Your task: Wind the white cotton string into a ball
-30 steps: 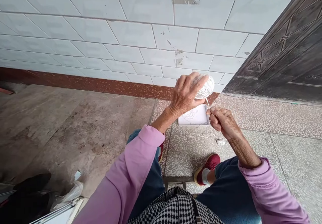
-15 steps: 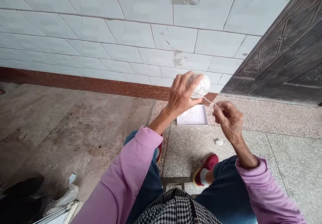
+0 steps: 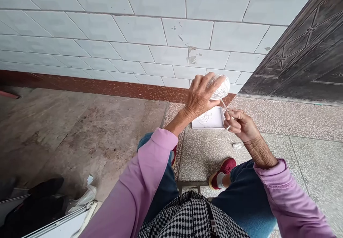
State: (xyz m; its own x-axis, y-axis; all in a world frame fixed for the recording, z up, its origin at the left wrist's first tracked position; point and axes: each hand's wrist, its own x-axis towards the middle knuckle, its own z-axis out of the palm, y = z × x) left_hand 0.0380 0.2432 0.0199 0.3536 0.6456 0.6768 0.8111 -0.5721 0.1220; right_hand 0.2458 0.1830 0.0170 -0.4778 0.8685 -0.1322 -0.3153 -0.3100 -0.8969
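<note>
A ball of white yarn (image 3: pixel 222 88) is gripped in my left hand (image 3: pixel 201 93), with the fingers over its top and left side and the thumb below. From its underside a short taut strand (image 3: pixel 224 105) runs down to my right hand (image 3: pixel 241 123), whose fingers are closed around it. A bit of the strand shows again below those fingers. Under the hands, on the floor, lies a shallow white box lid (image 3: pixel 210 126) with loose loops of yarn inside. A small whitish clump (image 3: pixel 237 145) rests on the floor below my right hand.
A white tiled wall (image 3: pixel 144 31) with a red-brown base stands ahead, and a dark panelled door (image 3: pixel 302 59) at the right. Plastic wrapping and dark items (image 3: pixel 40 198) lie at the lower left. My red shoe (image 3: pixel 226 168) is on the speckled floor.
The fingers of my right hand have curled further around the strand, and the hand has turned. The strand now hangs more steeply from the ball. The view has shifted slightly.
</note>
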